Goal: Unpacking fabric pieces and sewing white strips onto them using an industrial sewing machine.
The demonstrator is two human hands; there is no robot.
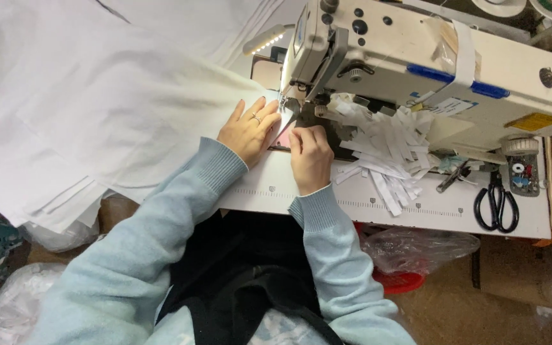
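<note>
Plainly white fabric (129,108), creased, under left hand (248,131).

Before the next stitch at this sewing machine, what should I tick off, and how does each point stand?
1. Left hand flat on the white cloth: ok.
2. Right hand pinching the cloth edge close to the needle: ok.
3. Fingertips clear of the needle: cannot tell, the machine head hides it.
4. Lamp lit over the work: ok.
5. Scissors lying apart from both hands: ok.
6. White strips piled right beside the right hand: not ok.
</note>
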